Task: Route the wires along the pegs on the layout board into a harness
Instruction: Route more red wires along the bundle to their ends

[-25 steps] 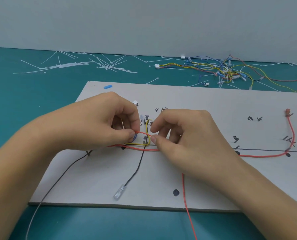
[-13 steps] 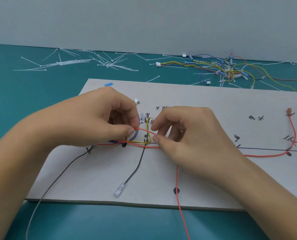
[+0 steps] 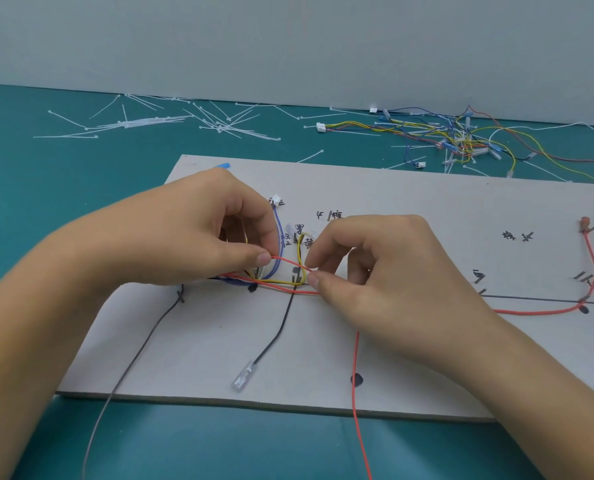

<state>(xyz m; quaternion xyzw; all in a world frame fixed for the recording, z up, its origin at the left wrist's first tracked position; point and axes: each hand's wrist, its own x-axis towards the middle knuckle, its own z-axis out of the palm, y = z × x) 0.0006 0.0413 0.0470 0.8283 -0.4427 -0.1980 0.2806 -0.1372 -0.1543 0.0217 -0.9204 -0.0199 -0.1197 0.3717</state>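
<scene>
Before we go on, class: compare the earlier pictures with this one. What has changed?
The loose tail of the red wire swung left and now crosses the black dot on the layout board. The blue wire beside the left hand, mostly hidden before, now shows. It and the right hand still pinch the red wire; the black wire stayed put.

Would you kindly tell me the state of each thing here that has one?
left-hand grip: pinching the red wire.
right-hand grip: pinching the red wire.
red wire: held between both grips.
yellow wire: bent into a loop.
black wire: slack, terminal end free.
layout board: flat on the table.
</scene>
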